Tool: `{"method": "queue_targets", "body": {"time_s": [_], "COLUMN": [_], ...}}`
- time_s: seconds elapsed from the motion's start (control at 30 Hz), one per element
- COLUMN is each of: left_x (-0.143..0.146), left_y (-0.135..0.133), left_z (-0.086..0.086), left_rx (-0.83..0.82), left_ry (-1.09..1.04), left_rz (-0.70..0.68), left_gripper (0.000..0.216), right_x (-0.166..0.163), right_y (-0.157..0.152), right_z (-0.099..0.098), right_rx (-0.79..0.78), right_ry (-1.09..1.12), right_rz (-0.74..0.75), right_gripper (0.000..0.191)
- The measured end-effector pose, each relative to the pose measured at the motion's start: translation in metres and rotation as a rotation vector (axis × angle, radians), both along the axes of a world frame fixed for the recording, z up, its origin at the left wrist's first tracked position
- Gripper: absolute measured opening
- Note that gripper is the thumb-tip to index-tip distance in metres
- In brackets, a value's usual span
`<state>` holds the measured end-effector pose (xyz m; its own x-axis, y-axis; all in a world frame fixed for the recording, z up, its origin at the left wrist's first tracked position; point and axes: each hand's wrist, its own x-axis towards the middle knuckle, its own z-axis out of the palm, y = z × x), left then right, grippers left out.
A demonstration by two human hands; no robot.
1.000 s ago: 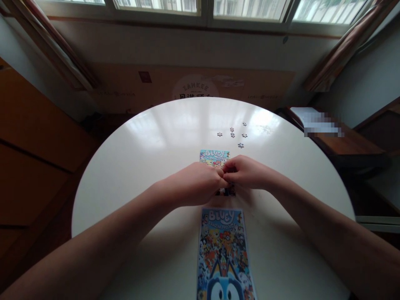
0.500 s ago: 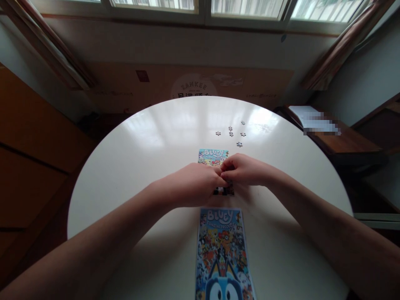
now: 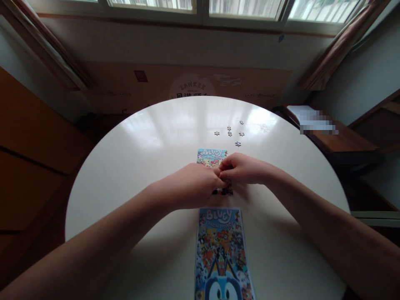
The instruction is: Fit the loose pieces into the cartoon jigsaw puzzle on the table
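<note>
A small, mostly assembled jigsaw puzzle (image 3: 211, 155) with a blue "Bluey" title lies at the middle of the table, its centre hidden under my hands. My left hand (image 3: 198, 183) rests across it from the left, thumb and forefinger closed near its right side. From the right, my right hand (image 3: 245, 167) meets those fingertips in a pinch; whatever is between the fingers is hidden. Closer to me lies a larger printed sheet (image 3: 221, 246) with the same picture. Several loose jigsaw pieces (image 3: 238, 143) are scattered beyond the puzzle, to the right.
The white oval table (image 3: 125, 175) has a glossy top. Past its far edge stands a wall with a printed panel (image 3: 150, 89) below the windows. At the right is a wooden stand (image 3: 353, 139) with white paper (image 3: 301, 113) on it.
The whole view has shifted slightly. Both hands stay in nearly the same pose at the puzzle, and the loose pieces have not moved.
</note>
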<state>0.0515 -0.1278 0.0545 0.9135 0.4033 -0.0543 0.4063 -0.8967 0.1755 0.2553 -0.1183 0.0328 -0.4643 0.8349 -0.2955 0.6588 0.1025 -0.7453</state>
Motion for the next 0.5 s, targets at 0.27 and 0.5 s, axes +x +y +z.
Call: {"method": "queue_targets", "body": {"time_s": [0.27,0.5], "left_x": [-0.001,-0.004], "left_y": [0.002,0.021], "left_z": [-0.001,-0.005], "left_rx": [0.008,0.060], "left_ry": [-0.019,-0.205], "left_rz": [-0.013,0.108], "left_gripper": [0.041,0.031], "right_x": [0.004,0.019], "right_y": [-0.003,-0.033], "right_z": [0.005,0.028], "right_rx": [0.150,0.538], "right_ry": [-0.068,-0.141], "right_rz": [-0.028,-0.045], "right_gripper": [0.020,0.017]}}
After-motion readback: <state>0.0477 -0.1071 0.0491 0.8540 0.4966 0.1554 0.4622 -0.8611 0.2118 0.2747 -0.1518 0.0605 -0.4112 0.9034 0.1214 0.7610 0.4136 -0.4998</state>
